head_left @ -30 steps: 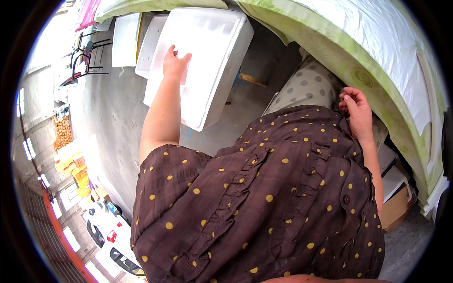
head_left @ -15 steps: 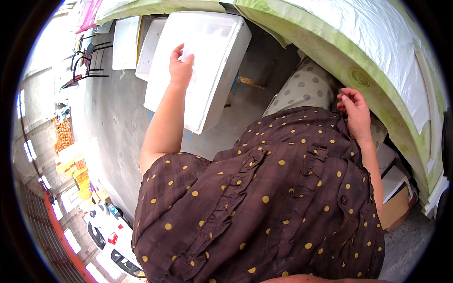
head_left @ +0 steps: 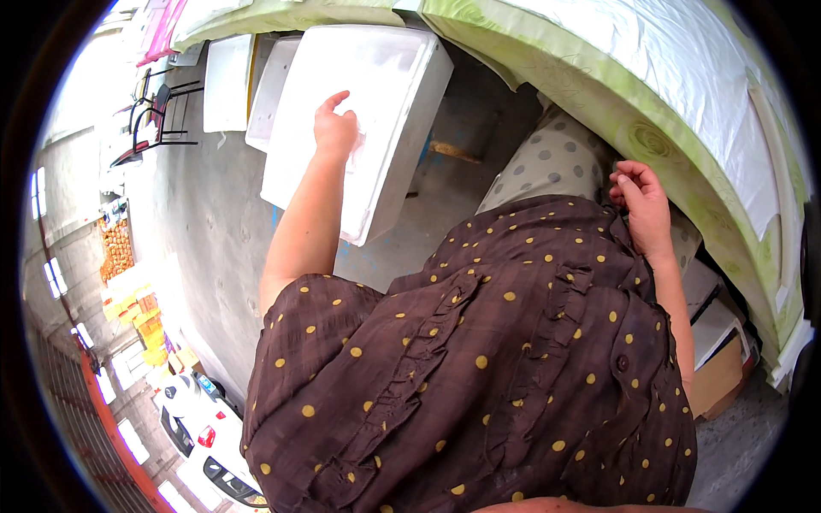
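Note:
My left hand is over a large white plastic bin on my left. Its index finger is stretched out and its thumb stands apart from it. Pale, glary material lies inside the bin below the hand; its kind is too washed out to tell. My right hand is beside my thigh, close to the green-patterned cloth edge of a table. Its fingers are curled with the thumb against them, and whatever they may hold is hidden. White sheeting covers the tabletop.
More white bins stand beyond the large one. Black-framed chairs are at the far left. Cardboard and boxes sit under the table at right. A white car, yellow boxes and orange goods are farther left.
My left hand has turned and shifted slightly down and right; the whitish bit seen between its fingers before no longer shows there. My right hand has hardly moved.

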`<state>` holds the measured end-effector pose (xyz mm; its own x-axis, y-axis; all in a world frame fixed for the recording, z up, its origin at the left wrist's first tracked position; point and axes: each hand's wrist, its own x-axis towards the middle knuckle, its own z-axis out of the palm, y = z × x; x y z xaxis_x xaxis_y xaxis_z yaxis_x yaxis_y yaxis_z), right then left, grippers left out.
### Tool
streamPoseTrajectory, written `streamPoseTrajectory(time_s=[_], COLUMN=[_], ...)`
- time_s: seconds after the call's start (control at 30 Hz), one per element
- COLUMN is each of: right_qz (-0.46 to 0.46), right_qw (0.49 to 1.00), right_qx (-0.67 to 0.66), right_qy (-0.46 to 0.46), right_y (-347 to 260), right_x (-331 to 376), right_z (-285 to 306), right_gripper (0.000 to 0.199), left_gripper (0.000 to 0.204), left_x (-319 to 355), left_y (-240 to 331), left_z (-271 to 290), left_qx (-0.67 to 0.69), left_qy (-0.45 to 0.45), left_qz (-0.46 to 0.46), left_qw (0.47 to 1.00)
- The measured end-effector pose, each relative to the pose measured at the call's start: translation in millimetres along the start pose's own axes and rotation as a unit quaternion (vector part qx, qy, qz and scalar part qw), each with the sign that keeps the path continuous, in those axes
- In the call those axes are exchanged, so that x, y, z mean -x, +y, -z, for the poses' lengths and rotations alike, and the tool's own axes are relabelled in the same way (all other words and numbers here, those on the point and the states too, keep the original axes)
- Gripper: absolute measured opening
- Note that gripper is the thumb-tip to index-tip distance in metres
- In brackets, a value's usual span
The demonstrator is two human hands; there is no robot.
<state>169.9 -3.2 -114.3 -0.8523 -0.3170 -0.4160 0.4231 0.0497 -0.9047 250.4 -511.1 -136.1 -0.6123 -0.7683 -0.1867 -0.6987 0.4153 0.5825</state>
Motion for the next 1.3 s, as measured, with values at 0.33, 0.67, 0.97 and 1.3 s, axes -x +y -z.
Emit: streamPoseTrajectory(time_s=[0.33, 0.67, 0.97, 1.3], right_qz=[-0.006, -0.006, -0.011, -0.020], right_qw=[1.000, 1.000, 1.000, 1.000], right_qx=[0.004, 0.025, 0.018, 0.013], right_qy=[0.004, 0.003, 0.007, -0.013], right_y=[-0.8, -2.0, 1.8, 4.8], right_x=[0.1, -0.4, -0.6, -6.8], right_z=[-1.6, -2.5, -0.6, 2.7], right_gripper=[0.021, 0.021, 0.022, 0.022], left_gripper=[0.032, 0.031, 0.020, 0.045], left_x=[29.5, 25.9, 7.5, 25.4], left_y=[14.0, 1.5, -19.7, -63.4], left_z=[-1.5, -6.0, 13.4, 55.7], left_qx=[-0.197, -0.237, -0.048, -0.211], left_qy=[0.020, -0.087, 0.054, 0.018], left_qz=[-0.147, -0.193, -0.230, -0.157], left_qw=[0.969, 0.948, 0.971, 0.965])
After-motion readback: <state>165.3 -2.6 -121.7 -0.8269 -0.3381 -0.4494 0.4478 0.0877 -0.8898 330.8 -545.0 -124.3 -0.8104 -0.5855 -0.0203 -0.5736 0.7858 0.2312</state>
